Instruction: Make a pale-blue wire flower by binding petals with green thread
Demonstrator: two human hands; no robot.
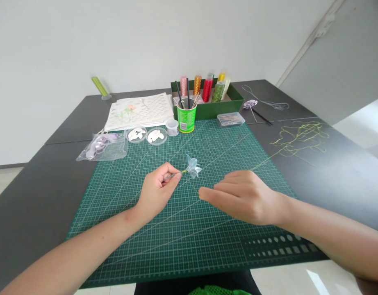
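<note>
Between the thumb and fingers of my left hand (160,185) is the thin stem of a pale blue artificial flower (193,166). Its petals point right, and green thread shows on the stem just below them. My right hand (242,197) is closed, a short way right of the flower. A yellow-green thread (265,159) runs from a loose tangle to behind this hand, and a faint strand shows between hand and stem. The grip on the thread is partly hidden by my curled fingers. Both hands are above a green cutting mat (164,241).
Behind the mat's far edge stand a green cup (186,121) of sticks and a green box (207,110) with several thread spools. Dishes of white petals (156,136), a plastic bag (103,146) and paper sheets (140,110) lie left. A clear case (231,119) lies right.
</note>
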